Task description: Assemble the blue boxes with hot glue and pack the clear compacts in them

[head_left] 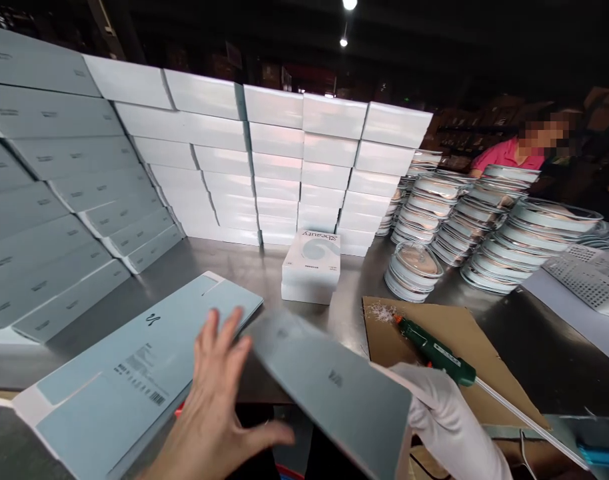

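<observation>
Left hand (pixel 217 407): bare, fingers spread wide, flat against the near end of the box (pixel 329 387); grips nothing.
Right hand (pixel 447 417): white glove, holds the box's right edge.
Box: pale blue, tilted, in front of the person, over the table (pixel 234 267) edge.
Flat carton (pixel 134 373): unfolded, left of the box.
Glue gun (pixel 432 350): lies on cardboard (pixel 489 360).
Behind: stacked boxes (pixel 284 167).
</observation>
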{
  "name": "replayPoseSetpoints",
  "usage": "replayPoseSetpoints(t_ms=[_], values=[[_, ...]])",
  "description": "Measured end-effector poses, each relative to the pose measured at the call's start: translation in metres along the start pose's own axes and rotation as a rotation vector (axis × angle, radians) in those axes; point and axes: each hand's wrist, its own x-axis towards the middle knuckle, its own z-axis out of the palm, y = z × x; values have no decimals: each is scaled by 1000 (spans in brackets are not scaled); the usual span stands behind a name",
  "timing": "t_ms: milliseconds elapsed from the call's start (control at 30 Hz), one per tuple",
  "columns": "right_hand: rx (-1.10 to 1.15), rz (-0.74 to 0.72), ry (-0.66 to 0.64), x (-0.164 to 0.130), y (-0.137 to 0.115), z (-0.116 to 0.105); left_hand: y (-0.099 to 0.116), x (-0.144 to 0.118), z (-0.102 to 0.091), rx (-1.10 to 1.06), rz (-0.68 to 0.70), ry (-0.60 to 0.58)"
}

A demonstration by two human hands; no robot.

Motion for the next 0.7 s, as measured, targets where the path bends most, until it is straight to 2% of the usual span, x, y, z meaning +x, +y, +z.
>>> replayPoseSetpoints(t_ms=[33, 67, 100, 133, 167, 200, 233, 267, 300, 367, 467, 567, 633, 700], values=[[-46, -25, -81, 4, -8, -5, 5, 5, -8, 65, 102, -181], [-68, -46, -175, 11, -14, -11, 8, 10, -15, 83, 143, -349], [-60, -60, -231, 19, -15, -19, 9, 13, -22, 64, 137, -455], [-53, -61, -215, 29, -10, -30, 9, 13, -27, 25, 85, -482], [-62, -47, -145, 41, 0, -45, 7, 12, -30, -25, -7, -440], [-84, -31, 27, 55, 15, -62, 3, 9, -33, -81, -128, -350], [-247, 4, 286, 70, 35, -81, -1, 6, -35, -139, -260, -244], [-333, 41, 422, 85, 58, -101, -6, 2, -37, -198, -389, -147], [-388, 83, 490, 99, 81, -120, -10, -2, -37, -253, -503, -75], [-466, 163, 545, 123, 124, -151, -15, -6, -36, -345, -655, -5], [-488, 209, 536, 140, 163, -168, -15, -5, -31, -429, -730, 23], [-418, 180, 605, 139, 169, -166, -12, -1, -28, -442, -743, 25], [-318, 130, 709, 131, 158, -163, -9, 2, -28, -410, -716, 25], [-168, 50, 750, 121, 140, -162, -8, 6, -28, -382, -674, -15]])
